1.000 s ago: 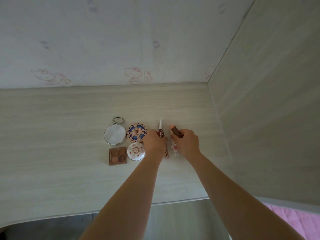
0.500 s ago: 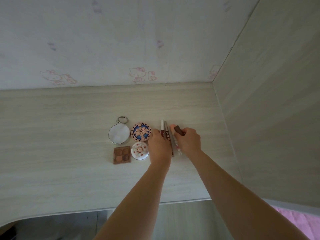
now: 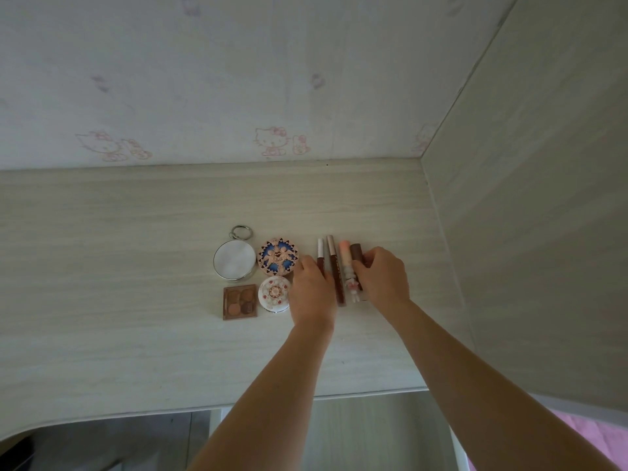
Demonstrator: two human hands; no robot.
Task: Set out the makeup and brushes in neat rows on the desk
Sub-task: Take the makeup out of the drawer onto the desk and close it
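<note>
Pale wood counter point(image 3: 136, 232) — both hands bracket four lip tubes point(image 3: 339, 270), right hand point(image 3: 384, 277) fingers pinching the brown one point(image 3: 356, 254), left hand point(image 3: 314, 290) fingers hidden — squaring their row.

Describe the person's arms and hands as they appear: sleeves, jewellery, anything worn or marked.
Both forearms are bare along all that shows of them, with no sleeve in the frame. The left hand and the right hand wear no gloves. No watch, bracelet or band shows at either wrist, and no ring is visible on the fingers in view. No tattoos or markings can be made out. The nails are mostly hidden.
</note>
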